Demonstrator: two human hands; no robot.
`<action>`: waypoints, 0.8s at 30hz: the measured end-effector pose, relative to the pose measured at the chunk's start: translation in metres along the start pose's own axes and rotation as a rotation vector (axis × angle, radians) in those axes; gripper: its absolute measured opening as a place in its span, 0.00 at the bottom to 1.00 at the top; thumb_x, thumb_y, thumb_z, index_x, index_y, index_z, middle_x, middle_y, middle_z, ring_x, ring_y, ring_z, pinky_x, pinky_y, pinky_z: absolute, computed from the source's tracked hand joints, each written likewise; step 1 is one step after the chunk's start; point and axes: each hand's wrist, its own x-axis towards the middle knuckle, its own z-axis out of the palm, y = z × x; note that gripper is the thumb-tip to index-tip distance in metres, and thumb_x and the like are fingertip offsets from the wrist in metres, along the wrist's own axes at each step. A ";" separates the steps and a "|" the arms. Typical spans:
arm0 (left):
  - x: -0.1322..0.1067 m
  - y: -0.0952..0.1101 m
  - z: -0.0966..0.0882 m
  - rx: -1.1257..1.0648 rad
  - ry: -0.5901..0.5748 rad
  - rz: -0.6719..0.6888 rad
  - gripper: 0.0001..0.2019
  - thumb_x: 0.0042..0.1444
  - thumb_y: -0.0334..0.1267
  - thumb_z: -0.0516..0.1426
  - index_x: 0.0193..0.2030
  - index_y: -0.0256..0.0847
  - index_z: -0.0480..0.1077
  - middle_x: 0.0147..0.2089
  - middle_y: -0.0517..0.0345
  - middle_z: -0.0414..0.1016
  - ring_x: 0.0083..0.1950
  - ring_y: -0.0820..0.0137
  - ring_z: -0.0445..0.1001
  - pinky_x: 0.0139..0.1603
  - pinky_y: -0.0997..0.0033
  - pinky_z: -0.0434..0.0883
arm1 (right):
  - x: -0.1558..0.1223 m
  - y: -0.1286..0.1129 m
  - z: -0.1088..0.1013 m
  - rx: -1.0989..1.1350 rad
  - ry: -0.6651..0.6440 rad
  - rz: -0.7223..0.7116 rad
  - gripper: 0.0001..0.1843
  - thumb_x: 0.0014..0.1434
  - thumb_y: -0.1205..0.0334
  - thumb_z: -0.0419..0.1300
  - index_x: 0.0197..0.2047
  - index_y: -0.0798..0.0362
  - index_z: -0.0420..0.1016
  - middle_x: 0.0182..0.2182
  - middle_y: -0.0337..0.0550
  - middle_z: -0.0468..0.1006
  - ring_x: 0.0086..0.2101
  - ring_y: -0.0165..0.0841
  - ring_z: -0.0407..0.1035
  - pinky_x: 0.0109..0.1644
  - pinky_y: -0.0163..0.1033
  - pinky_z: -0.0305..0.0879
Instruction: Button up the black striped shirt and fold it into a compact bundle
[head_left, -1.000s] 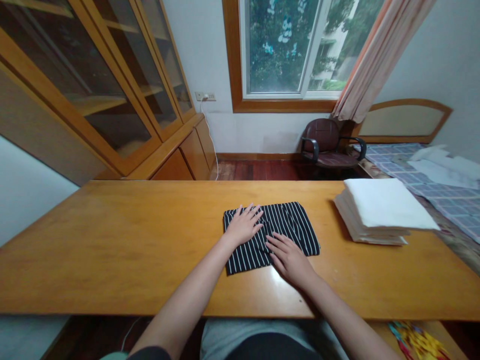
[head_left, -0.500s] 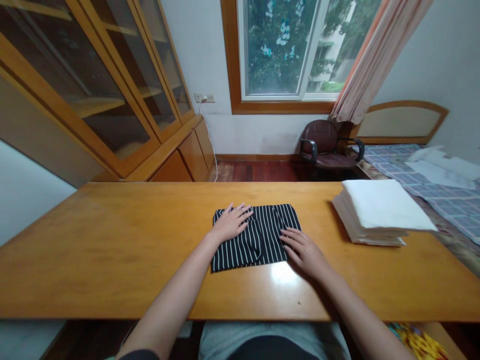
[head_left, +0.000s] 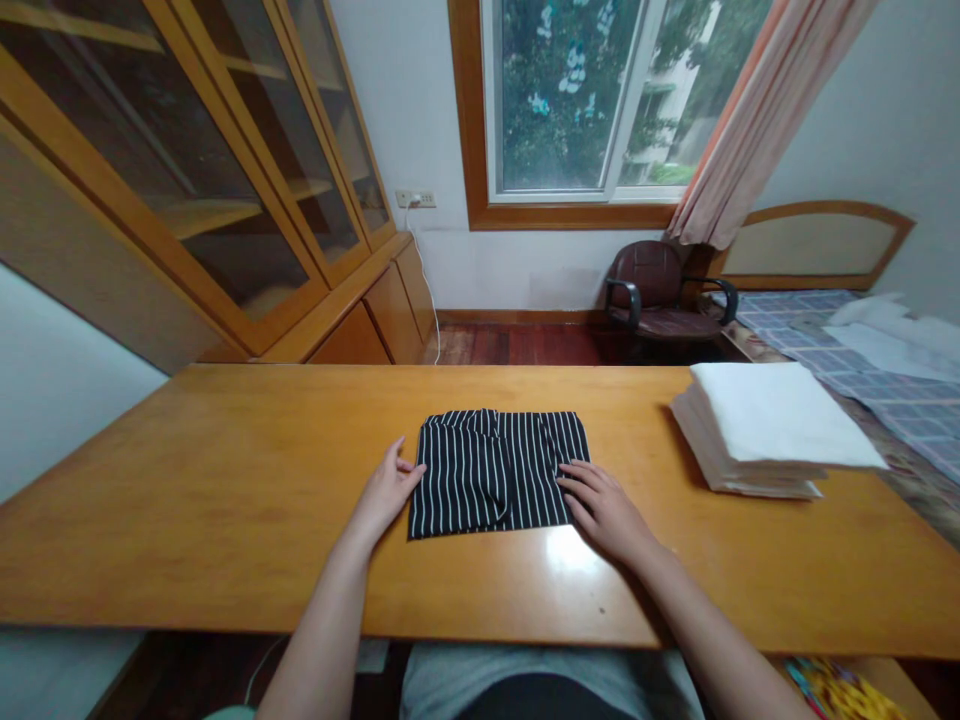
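A black cloth with white stripes [head_left: 465,480] lies folded on the wooden table [head_left: 247,500] in front of me. Its left part is doubled over, with a loose curved fold near the middle and some rumpling along the far edge. At the cloth's left edge is my left hand [head_left: 386,492], fingers apart, the thumb touching the border. My right hand [head_left: 606,508] rests palm down at the right side, its fingertips flat on the fabric. Neither hand grips the cloth. What kind of garment or textile it is, I cannot tell.
A stack of white folded sheets [head_left: 780,420] stands on the table's right side. Beyond the table are a maroon armchair [head_left: 652,290], a bed [head_left: 825,325] and a glass-fronted cabinet [head_left: 225,180]. Something yellow and multicoloured [head_left: 840,690] sits below the near right edge.
My left hand has slid left and nearer, off the top of the cloth to its left edge. The cloth has shifted slightly left. My right hand stays on the right side.
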 end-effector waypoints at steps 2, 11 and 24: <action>-0.011 0.005 0.001 -0.015 -0.015 -0.038 0.43 0.55 0.58 0.55 0.70 0.33 0.50 0.37 0.55 0.73 0.39 0.60 0.76 0.47 0.59 0.73 | -0.002 0.005 0.000 -0.009 0.028 0.019 0.16 0.65 0.63 0.55 0.53 0.46 0.78 0.55 0.46 0.76 0.56 0.44 0.67 0.61 0.59 0.65; -0.007 0.018 0.009 -0.218 -0.035 0.005 0.36 0.55 0.44 0.59 0.69 0.40 0.53 0.35 0.58 0.72 0.35 0.64 0.75 0.42 0.63 0.72 | -0.003 0.004 -0.006 -0.035 0.052 0.007 0.15 0.65 0.62 0.55 0.51 0.46 0.79 0.52 0.48 0.78 0.54 0.43 0.69 0.62 0.60 0.61; 0.000 0.099 -0.035 0.355 0.144 0.377 0.27 0.61 0.37 0.51 0.67 0.45 0.57 0.61 0.50 0.69 0.57 0.56 0.72 0.56 0.56 0.71 | 0.007 -0.020 -0.006 -0.045 -0.105 -0.065 0.18 0.64 0.60 0.57 0.57 0.45 0.75 0.58 0.47 0.74 0.59 0.46 0.63 0.66 0.64 0.53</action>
